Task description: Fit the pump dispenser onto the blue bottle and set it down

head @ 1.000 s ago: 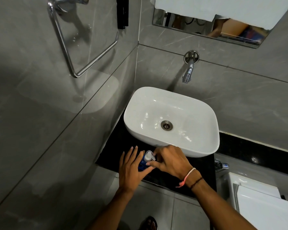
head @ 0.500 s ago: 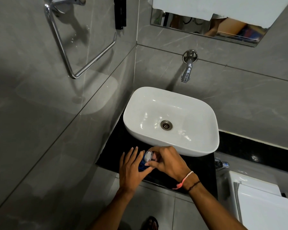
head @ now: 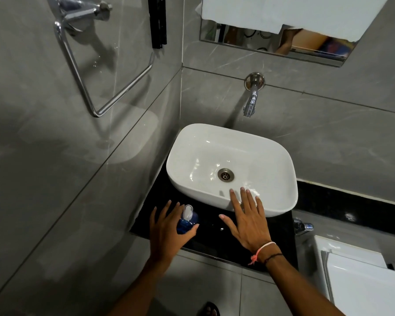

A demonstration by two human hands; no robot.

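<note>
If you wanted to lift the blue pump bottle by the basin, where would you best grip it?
Probably the blue plastic bottle around its round body, from the left, where the open left hand already curves; the white pump head on top looks narrow.

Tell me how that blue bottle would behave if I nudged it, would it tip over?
The blue bottle looks small and upright on the counter with a pump on top, so it may tip. The glossy counter could let it slide. The left hand cups it and should steady it.
</note>
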